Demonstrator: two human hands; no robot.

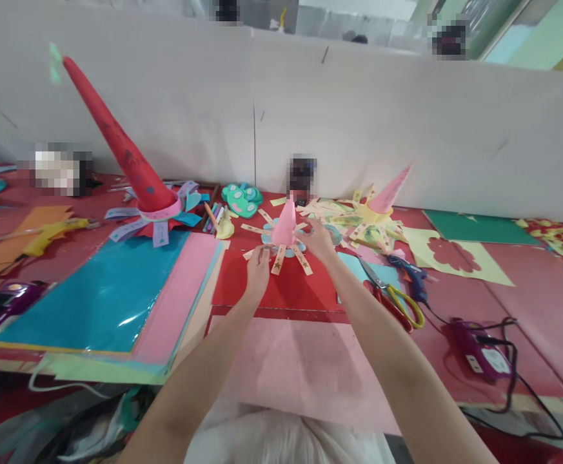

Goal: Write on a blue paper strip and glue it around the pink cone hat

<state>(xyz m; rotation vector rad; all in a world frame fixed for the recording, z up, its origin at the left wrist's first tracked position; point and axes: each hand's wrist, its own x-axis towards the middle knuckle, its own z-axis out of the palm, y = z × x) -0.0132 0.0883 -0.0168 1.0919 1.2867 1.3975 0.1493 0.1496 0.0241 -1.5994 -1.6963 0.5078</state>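
Note:
A small paper craft stands upright in front of me on red paper, with a pink paper cone (pixel 285 224) rising from its middle. Pale strips with star marks (pixel 303 259) spread out around a light blue scalloped base (pixel 289 252). At the near left of the base, my left hand (pixel 258 267) has its fingers closed on the edge. My right hand (pixel 318 238) is bent around the right side, fingertips on the base and strips close to the cone. Its fingertips are partly hidden among the strips.
Left stand a tall red cone (pixel 121 142), blue sheets (pixel 97 296) and a yellow glue gun (pixel 53 235). To the right lie scissors (pixel 392 293), a blue glue gun (pixel 411 277), a corded purple box (pixel 479 351) and another pink cone (pixel 391 191). A white partition (pixel 382 116) closes the back.

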